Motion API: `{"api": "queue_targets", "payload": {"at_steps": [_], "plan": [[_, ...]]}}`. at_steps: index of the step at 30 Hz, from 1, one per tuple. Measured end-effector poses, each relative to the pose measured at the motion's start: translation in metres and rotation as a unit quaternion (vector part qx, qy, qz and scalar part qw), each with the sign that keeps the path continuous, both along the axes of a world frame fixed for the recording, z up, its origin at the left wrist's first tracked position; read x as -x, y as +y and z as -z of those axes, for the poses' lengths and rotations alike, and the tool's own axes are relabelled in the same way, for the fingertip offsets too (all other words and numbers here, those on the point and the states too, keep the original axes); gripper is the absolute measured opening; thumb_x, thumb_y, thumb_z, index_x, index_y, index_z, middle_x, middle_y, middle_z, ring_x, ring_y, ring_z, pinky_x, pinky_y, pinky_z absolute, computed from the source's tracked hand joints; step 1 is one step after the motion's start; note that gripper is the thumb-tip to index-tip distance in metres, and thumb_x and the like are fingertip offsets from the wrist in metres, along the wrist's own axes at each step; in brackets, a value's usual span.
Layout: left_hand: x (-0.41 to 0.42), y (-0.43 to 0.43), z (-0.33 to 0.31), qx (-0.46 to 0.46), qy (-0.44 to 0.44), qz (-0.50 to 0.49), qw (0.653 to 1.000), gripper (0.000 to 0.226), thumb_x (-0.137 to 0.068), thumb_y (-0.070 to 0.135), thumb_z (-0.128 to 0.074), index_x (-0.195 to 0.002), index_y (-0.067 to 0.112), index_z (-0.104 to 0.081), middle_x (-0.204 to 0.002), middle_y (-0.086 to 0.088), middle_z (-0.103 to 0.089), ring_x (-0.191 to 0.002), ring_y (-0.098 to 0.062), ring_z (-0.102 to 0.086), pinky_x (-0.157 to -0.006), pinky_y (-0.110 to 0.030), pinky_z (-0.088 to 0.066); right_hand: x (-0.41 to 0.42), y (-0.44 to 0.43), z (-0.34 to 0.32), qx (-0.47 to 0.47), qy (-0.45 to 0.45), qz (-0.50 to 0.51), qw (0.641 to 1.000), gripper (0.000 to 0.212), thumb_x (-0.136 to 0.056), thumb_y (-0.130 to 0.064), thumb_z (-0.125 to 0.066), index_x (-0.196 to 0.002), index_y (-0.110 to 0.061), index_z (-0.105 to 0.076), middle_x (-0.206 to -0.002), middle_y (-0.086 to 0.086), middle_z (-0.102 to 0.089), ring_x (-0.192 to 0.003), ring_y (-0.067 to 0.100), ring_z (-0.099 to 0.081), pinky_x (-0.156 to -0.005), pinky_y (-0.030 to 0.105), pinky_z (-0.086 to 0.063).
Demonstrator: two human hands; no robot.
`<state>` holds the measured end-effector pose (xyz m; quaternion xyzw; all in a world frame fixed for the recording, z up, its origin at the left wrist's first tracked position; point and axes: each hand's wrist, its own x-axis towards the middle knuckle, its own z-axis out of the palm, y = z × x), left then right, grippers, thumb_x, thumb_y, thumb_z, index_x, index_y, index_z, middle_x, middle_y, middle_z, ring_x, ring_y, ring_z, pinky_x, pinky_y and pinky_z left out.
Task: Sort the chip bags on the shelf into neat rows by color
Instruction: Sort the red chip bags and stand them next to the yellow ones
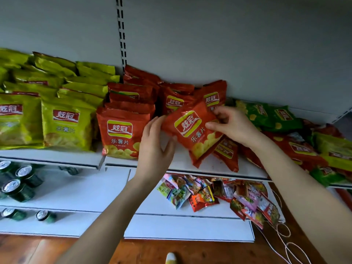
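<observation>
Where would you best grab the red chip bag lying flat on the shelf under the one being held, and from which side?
Probably its crimped lower end, coming from the front. The flat red bag has that end free near the front edge of the shelf, while its upper part is covered by the held red bag in the right hand. A pinch on the seam looks easiest.

I see the right hand (232, 124) pinching a tilted red chip bag (190, 130) over the shelf (190, 165), the left hand (156, 145) touching its side.
</observation>
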<state>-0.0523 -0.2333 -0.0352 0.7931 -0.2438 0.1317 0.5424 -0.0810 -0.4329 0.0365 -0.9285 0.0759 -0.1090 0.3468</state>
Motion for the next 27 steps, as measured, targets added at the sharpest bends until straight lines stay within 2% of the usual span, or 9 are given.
{"api": "queue_targets", "payload": {"at_steps": [2,5,6,8,10,14,19,24,27], "plan": [[-0.003,-0.006,0.006,-0.015,0.012,-0.016,1.0,0.061,-0.086,0.011,-0.067,-0.139,0.002,-0.038,-0.141,-0.019,-0.039,-0.131,-0.03,-0.038,-0.104,-0.025,-0.032,-0.016,0.0,0.008,-0.049,-0.018,0.042,0.998,0.03,-0.079,-0.018,-0.071,-0.106,-0.012,-0.059,-0.101,0.0,-0.06,-0.094,0.013,-0.056,-0.082,0.029,-0.046],[-0.012,-0.019,0.01,0.008,0.075,0.02,0.997,0.069,-0.085,0.014,-0.069,-0.144,0.009,-0.032,-0.137,-0.015,-0.044,-0.127,-0.025,-0.043,-0.092,-0.006,-0.034,-0.033,0.007,0.018,-0.152,-0.017,0.047,0.987,0.029,-0.079,-0.016,-0.071,-0.104,-0.007,-0.06,-0.103,0.007,-0.064,-0.095,0.019,-0.062,-0.084,0.035,-0.052],[-0.017,-0.022,0.012,0.012,0.092,0.027,0.995,0.07,-0.085,0.013,-0.069,-0.144,0.012,-0.032,-0.135,-0.013,-0.048,-0.124,-0.024,-0.046,-0.091,-0.009,-0.038,-0.036,0.008,0.021,-0.167,-0.013,0.044,0.985,0.03,-0.08,-0.015,-0.071,-0.105,-0.006,-0.06,-0.102,0.007,-0.064,-0.094,0.019,-0.063,-0.082,0.034,-0.054],[-0.027,-0.028,0.016,0.003,0.096,0.019,0.995,0.069,-0.085,0.01,-0.067,-0.144,0.013,-0.032,-0.132,-0.012,-0.051,-0.122,-0.026,-0.049,-0.096,-0.027,-0.042,-0.037,0.007,0.024,-0.197,-0.001,0.035,0.98,0.03,-0.081,-0.014,-0.069,-0.107,-0.004,-0.058,-0.1,0.005,-0.064,-0.09,0.018,-0.064,-0.073,0.03,-0.056],[-0.035,-0.032,0.019,-0.01,0.09,0.011,0.996,0.068,-0.085,0.006,-0.067,-0.144,0.012,-0.033,-0.131,-0.013,-0.051,-0.121,-0.026,-0.049,-0.097,-0.03,-0.039,-0.037,0.001,0.025,-0.224,0.03,0.018,0.974,0.03,-0.082,-0.015,-0.067,-0.108,-0.007,-0.056,-0.098,0.002,-0.063,-0.087,0.015,-0.064,-0.067,0.028,-0.057],[-0.048,-0.041,0.027,-0.025,0.081,0.004,0.996,0.066,-0.086,-0.001,-0.063,-0.143,0.012,-0.032,-0.134,-0.015,-0.047,-0.123,-0.026,-0.045,-0.093,-0.016,-0.03,-0.042,-0.027,0.023,-0.15,0.038,0.022,0.988,0.025,-0.083,-0.021,-0.066,-0.105,-0.014,-0.054,-0.097,-0.001,-0.061,-0.088,0.012,-0.061,-0.071,0.026,-0.054],[-0.064,-0.052,0.048,-0.08,0.14,-0.029,0.986,0.066,-0.092,0.002,-0.053,-0.148,0.02,-0.022,-0.149,-0.012,-0.033,-0.135,-0.029,-0.035,-0.105,-0.036,-0.031,-0.066,-0.081,0.011,0.031,-0.075,0.144,0.986,0.03,-0.089,-0.021,-0.059,-0.114,-0.006,-0.055,-0.115,0.007,-0.06,-0.102,0.013,-0.055,-0.081,0.019,-0.039],[-0.072,-0.068,0.058,-0.19,0.171,-0.091,0.963,0.067,-0.097,0.011,-0.043,-0.151,0.025,-0.006,-0.153,-0.011,-0.024,-0.136,-0.032,-0.031,-0.107,-0.043,-0.03,-0.101,-0.11,0.018,0.021,-0.003,0.174,0.985,0.049,-0.088,-0.024,-0.061,-0.128,-0.005,-0.04,-0.132,0.012,-0.049,-0.119,0.024,-0.049,-0.082,0.023,-0.036],[-0.075,-0.077,0.056,-0.22,0.179,-0.11,0.952,0.066,-0.098,0.013,-0.041,-0.151,0.023,-0.002,-0.153,-0.014,-0.02,-0.137,-0.031,-0.027,-0.109,-0.04,-0.026,-0.118,-0.117,0.032,-0.013,0.022,0.168,0.985,0.057,-0.084,-0.024,-0.066,-0.13,-0.006,-0.037,-0.134,0.012,-0.048,-0.122,0.027,-0.048,-0.096,0.033,-0.04]]}}
